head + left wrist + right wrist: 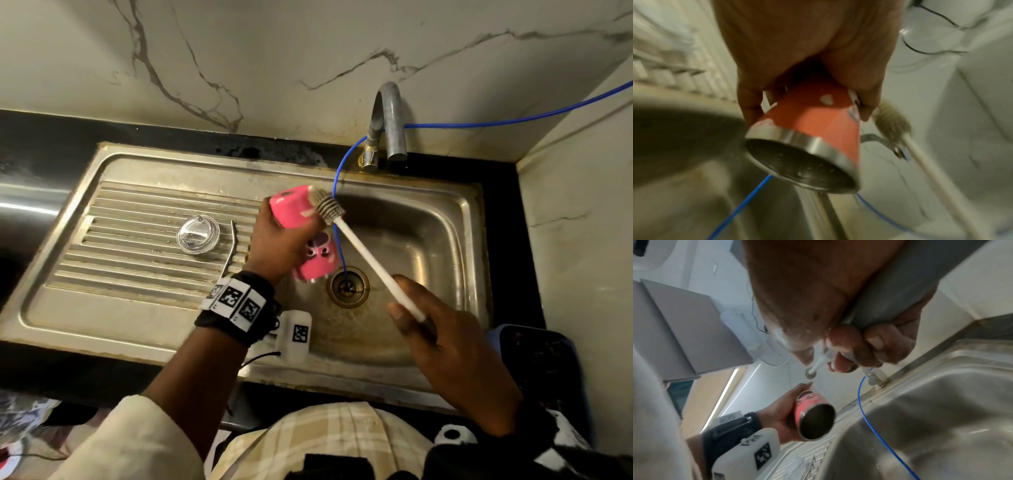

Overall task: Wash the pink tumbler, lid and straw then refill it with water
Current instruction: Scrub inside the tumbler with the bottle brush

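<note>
Head view: lid [198,234] beside straw [230,249]

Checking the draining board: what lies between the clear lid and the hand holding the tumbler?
The bent metal straw, on the ridges between lid and left hand; head view.

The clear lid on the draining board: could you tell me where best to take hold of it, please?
Grip the clear lid by its round outer rim, coming straight down from above with fingers either side. It appears to lie flat on the ribbed draining board, clear of the bent metal straw, with nothing beside its rim.
</note>
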Tool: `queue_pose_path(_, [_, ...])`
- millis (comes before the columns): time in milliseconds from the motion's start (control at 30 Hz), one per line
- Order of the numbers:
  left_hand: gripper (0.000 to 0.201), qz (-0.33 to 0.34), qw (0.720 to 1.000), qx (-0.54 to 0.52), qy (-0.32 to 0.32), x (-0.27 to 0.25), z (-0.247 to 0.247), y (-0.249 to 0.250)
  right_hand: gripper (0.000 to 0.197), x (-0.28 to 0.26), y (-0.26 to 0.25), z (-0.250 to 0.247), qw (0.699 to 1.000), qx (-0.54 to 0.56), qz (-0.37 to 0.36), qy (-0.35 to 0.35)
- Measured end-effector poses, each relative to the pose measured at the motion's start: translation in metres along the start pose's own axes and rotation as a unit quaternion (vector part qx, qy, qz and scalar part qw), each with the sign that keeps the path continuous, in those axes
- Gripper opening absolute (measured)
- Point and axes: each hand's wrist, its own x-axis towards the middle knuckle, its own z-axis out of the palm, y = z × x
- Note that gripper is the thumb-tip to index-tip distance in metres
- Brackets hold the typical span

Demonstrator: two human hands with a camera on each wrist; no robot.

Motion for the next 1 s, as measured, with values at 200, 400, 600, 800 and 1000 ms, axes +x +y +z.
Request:
queue_pose_path(200, [0.1,-0.224,0.905,-0.342,-0.119,0.018,-0.021,-0.006,0.034,-0.013,0.012,-0.017,0.996,0.08,0.036,0.023])
queue_pose_path(400, [0.045,-0.249,0.9,-0.359,-0.004,0.016,-0.015,-0.004,0.051,-0.014,0.009,-0.025,0.992,-0.012,0.007,-0.127])
queue_pose_path(600, [0.05,-0.255,0.914,-0.315,-0.029,0.011,-0.009,-0.013,0.054,-0.005,0.007,-0.019,0.991,-0.068,-0.044,-0.111])
queue_pose_path(800, [0.052,-0.266,0.886,-0.378,-0.026,0.011,-0.003,-0.014,0.063,0.002,-0.001,-0.016,0.976,-0.164,-0.064,-0.129])
queue_pose_path(1000, [0.08,-0.295,0.884,-0.358,-0.067,0.011,0.002,-0.023,0.049,0.022,-0.018,-0.009,0.975,-0.048,-0.07,-0.203])
